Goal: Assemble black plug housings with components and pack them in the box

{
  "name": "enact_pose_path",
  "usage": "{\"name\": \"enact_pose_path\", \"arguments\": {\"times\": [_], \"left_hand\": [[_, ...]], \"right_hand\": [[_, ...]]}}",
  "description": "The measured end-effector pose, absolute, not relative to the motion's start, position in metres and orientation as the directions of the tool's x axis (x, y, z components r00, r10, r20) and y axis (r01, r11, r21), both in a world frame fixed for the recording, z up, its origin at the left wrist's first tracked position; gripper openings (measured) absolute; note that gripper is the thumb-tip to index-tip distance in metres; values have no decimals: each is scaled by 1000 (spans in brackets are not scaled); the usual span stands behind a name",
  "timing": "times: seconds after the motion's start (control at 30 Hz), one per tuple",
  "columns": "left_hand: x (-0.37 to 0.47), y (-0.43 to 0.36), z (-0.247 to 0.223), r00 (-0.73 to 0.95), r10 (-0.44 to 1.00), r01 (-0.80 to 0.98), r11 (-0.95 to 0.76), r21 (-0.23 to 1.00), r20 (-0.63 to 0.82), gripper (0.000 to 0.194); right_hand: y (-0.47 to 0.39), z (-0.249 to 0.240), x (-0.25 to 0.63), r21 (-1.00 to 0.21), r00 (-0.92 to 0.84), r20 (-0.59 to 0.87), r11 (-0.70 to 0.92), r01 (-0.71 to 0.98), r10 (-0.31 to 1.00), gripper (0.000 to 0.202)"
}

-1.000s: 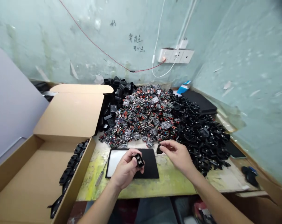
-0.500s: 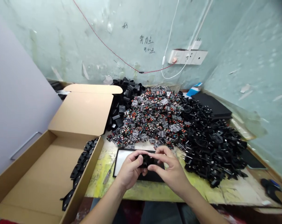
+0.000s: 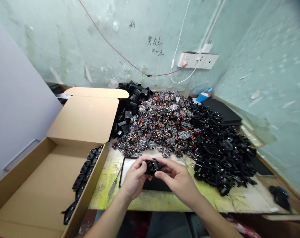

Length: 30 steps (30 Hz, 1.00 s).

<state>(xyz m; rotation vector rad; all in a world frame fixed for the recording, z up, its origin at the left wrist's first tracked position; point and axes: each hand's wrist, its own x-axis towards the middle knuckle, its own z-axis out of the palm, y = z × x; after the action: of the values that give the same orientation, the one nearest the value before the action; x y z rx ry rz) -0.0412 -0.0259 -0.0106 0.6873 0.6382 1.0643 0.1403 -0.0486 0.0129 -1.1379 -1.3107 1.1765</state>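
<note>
My left hand [image 3: 136, 175] pinches a small black plastic plug housing [image 3: 149, 168] between thumb and fingers, above the front of the table. Closed on the right side of the same black piece is my right hand [image 3: 176, 174], thumb below and fingers above. Bright metal bits show in the middle of the housing; fingers hide much of it, and I cannot tell if it is one part or two. Under both hands lies a dark-framed tray [image 3: 121, 175] with a white surface at its left. Behind it rises a heap of small circuit boards [image 3: 164, 125].
Black plug parts with metal pins [image 3: 221, 148] are piled at right, black covers [image 3: 132, 99] at the back. An open cardboard box [image 3: 28, 181] at left holds a row of black plugs [image 3: 81, 178]. A screwdriver [image 3: 112, 186] lies beside the tray. A socket strip [image 3: 198, 60] is on the wall.
My right hand has closed in on the black housing, its fingers lower and nearer the left hand. Metal bits now show in the piece. The view has shifted slightly.
</note>
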Motion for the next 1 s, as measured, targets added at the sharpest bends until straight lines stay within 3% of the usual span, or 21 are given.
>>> {"name": "enact_pose_path", "arguments": {"times": [0.23,0.63,0.83,1.0], "left_hand": [[-32,-25,-5,274,946,-506,294,811,-172,42],[-28,-19,-10,273,950,-367,251,896,-154,42],[-33,-17,-4,227,974,-126,38,991,-8,34],[-28,-19,9,152,984,76,-101,992,89,27]], "right_hand": [[-49,12,137,-981,39,145,139,135,989,46],[-42,1,136,-973,45,167,157,170,985,48],[-40,-6,128,-920,107,329,294,258,938,45],[-42,-10,123,-876,129,426,373,305,895,40]]}}
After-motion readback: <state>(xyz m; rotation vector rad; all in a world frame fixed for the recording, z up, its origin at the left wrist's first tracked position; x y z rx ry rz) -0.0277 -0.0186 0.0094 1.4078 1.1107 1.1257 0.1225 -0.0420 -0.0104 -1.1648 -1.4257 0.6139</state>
